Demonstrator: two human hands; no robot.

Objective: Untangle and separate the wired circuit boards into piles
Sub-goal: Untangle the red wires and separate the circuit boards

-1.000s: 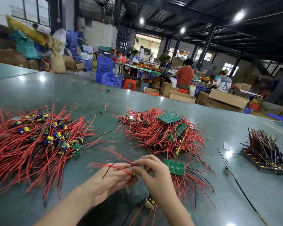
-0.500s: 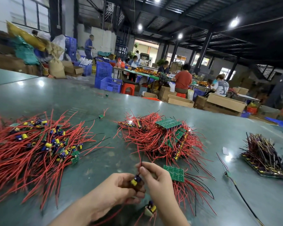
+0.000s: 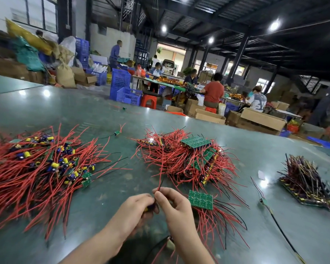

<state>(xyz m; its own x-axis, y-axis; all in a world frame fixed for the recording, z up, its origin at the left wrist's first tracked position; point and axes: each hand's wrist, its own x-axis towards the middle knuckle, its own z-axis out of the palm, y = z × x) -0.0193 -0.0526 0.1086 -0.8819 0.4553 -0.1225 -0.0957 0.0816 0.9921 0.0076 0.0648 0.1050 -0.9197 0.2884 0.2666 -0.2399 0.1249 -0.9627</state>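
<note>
Just in front of the square green board [image 3: 200,199], both hands meet over the green table [image 3: 103,115]. The left hand [image 3: 135,210] curls its fingers round a small wired circuit piece [image 3: 151,206], mostly hidden; the right hand [image 3: 172,204] pinches that piece's red and black wires [image 3: 160,182] between thumb and forefinger. Beyond the board lies a tangled red-wire heap [image 3: 187,159]; far left of it, a sorted pile with capacitors [image 3: 42,168]; far right, a dark-wired pile [image 3: 305,180].
</note>
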